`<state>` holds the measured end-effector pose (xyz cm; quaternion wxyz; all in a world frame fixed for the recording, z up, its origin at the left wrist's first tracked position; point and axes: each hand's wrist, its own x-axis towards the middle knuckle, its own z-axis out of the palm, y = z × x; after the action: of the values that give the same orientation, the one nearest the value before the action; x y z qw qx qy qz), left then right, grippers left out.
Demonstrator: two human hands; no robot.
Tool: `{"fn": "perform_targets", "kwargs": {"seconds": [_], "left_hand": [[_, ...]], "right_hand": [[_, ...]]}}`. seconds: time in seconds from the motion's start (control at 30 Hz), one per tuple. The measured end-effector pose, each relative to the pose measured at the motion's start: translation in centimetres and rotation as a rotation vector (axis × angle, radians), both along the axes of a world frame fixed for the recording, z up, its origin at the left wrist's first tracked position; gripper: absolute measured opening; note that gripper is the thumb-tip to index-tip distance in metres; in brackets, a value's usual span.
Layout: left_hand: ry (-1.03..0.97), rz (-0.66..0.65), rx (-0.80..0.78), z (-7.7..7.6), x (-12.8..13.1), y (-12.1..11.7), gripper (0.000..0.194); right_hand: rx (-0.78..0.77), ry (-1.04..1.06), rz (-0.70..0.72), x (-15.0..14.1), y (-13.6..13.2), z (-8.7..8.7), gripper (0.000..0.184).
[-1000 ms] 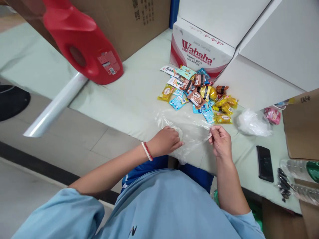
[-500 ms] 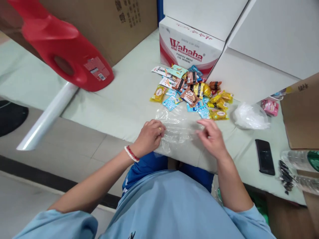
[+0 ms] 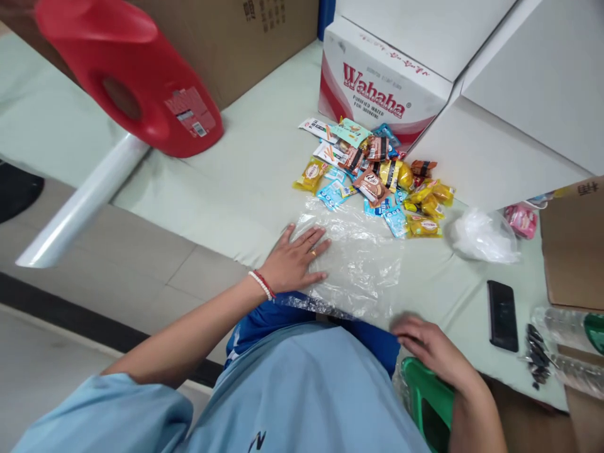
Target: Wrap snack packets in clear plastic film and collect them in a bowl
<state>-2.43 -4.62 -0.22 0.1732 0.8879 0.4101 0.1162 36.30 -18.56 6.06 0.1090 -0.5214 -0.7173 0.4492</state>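
A clear plastic bag point(image 3: 361, 270) lies spread on the cloth-covered table, its near edge hanging over the front. On its left part rests my left hand point(image 3: 299, 258), flat with the fingers spread. My right hand point(image 3: 419, 340) is at the table's front edge, close to the bag's lower right corner. Motion blurs its fingers, so I cannot make out whether they grip anything. Just beyond the bag lies a heap of small wrapped snacks point(image 3: 372, 182) in yellow, brown, blue and white packets.
A Wahaha carton point(image 3: 372, 88) stands behind the snacks. On the left are a red jug point(image 3: 155, 94) and a plastic roll point(image 3: 89, 195) jutting past the edge. Rightward are a crumpled white plastic bag point(image 3: 486, 236), a phone point(image 3: 503, 314) and clear bottles point(image 3: 566, 327). A green stool point(image 3: 427, 390) is below.
The plastic bag has gone from bunched to spread wide. My left hand has opened flat on it. My right hand has moved down toward me, to the table's edge.
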Motion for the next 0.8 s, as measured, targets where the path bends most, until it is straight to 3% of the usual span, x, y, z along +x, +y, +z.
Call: {"fn": "perform_targets", "kwargs": {"seconds": [0.1,0.17,0.23,0.33,0.4,0.53,0.67,0.8], "left_hand": [[-0.016,-0.046,-0.022,0.2,-0.1,0.2,0.082],[-0.047,-0.054,-0.03,0.3,-0.1,0.3,0.08],[-0.091,-0.002,-0.019,0.3,-0.1,0.3,0.068],[-0.11,0.14,0.03,0.1,-0.1,0.4,0.052],[-0.06,0.18,0.058,-0.1,-0.3,0.6,0.053],[0.078,0.142,0.082,-0.4,-0.9,1.0,0.058],[0.126,0.117,0.09,-0.3,-1.1,1.1,0.068],[0.128,0.115,0.089,-0.3,-1.1,0.9,0.073]], "right_hand": [[0.086,-0.084,-0.182,0.6,-0.9,1.0,0.019],[0.268,-0.103,-0.375,-0.6,0.3,1.5,0.019],[0.436,-0.091,-0.451,-2.9,2.6,1.5,0.022],[0.578,-0.073,-0.264,-6.7,6.4,0.4,0.034],[0.581,-0.127,-0.101,-8.1,8.3,-0.9,0.042],[0.438,-0.302,0.029,-6.9,9.6,-2.8,0.049],[0.332,-0.288,0.018,-3.3,10.8,-1.9,0.039],[0.428,-0.303,-0.214,-3.0,15.3,-0.5,0.035]]}}
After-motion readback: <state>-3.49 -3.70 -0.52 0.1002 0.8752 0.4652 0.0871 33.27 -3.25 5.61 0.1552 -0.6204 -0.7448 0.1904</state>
